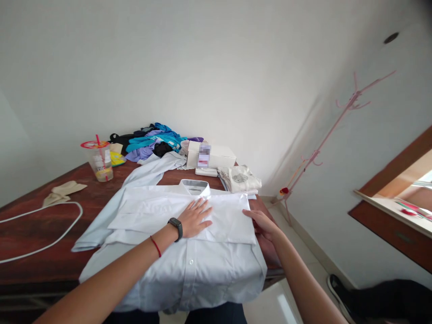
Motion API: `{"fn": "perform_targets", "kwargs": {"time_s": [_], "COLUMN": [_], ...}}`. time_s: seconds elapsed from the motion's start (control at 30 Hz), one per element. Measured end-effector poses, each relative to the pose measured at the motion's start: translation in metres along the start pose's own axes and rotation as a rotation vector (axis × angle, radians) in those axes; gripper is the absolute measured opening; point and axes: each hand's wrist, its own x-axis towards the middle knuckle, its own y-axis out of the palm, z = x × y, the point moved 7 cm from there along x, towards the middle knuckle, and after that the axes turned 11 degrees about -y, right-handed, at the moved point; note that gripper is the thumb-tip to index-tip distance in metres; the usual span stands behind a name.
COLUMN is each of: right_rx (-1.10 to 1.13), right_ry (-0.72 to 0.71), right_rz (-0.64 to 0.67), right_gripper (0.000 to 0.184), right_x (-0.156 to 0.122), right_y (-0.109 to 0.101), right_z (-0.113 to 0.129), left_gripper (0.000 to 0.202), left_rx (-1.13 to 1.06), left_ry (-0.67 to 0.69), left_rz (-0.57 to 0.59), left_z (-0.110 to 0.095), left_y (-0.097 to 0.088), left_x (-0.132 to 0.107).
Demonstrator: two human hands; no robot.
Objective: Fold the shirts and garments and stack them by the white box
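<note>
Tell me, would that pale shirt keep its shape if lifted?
Probably floppy: the shirt drapes over the table edge, one sleeve limp. Likely light, being thin cloth. Its folds may fall open; the left hand lies flat on them.

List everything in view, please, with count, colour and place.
table: one, dark red-brown, centre-left
shirt: one, pale blue, spread on the table
clothes pile: one, blue, purple and black, table's far edge
box: one, white, behind the collar
folded garment: one, cream, right of the box
cup: one, clear, red straw, far left
cloth: one, beige, left
cord: one, white, looped left
coat stand: one, pink, right wall
shoe: one, black, floor, lower right
left hand: one, flat on the shirt
right hand: one, at shirt's right edge
</note>
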Motion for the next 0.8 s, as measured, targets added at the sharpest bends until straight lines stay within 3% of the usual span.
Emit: {"fn": "perform_targets", "kwargs": {"time_s": [0.1,0.17,0.3,0.37,0.43,0.5,0.63,0.73,0.8], "right_rx": [0.22,0.252,-0.016,-0.231,-0.429,-0.58,-0.768,-0.863,-0.88], "right_ry": [-0.029,-0.085,-0.222,-0.328,-0.423,-0.465,-0.447,-0.425,-0.388], "right_rz": [0.075,0.05,0.096,0.156,0.194,0.207,0.239,0.26,0.277], "right_gripper": [0.029,0.029,0.028,0.022,0.021,0.023,0.022,0.019,0.023], "right_x": [-0.004,-0.001,0.008,0.011,0.011,0.011,0.004,-0.007,-0.017], "right_y": [0.018,0.029,0.066,0.091,0.114,0.135,0.166,0.174,0.167], "right_z": [0.019,0.039,0.086,0.106,0.119,0.123,0.118,0.116,0.113], "left_gripper": [0.065,0.065,0.066,0.068,0.07,0.074,0.077,0.066,0.053], "left_rx": [-0.06,-0.191,-0.755,-1.055,-1.227,-1.229,-0.983,-0.892,-0.873], "left_ry": [0.017,0.0,-0.14,-0.252,-0.332,-0.393,-0.546,-0.586,-0.596], "left_rz": [-0.019,-0.007,-0.036,0.077,0.267,0.343,0.187,0.102,0.059], "left_z": [0.005,0.004,0.001,-0.003,-0.012,-0.017,-0.004,0.004,0.009], "left_y": [0.005,0.0,-0.034,-0.045,-0.052,-0.062,-0.074,-0.075,-0.076], "left_x": [-0.002,-0.002,-0.002,-0.002,-0.001,0.004,0.022,0.034,0.036]}}
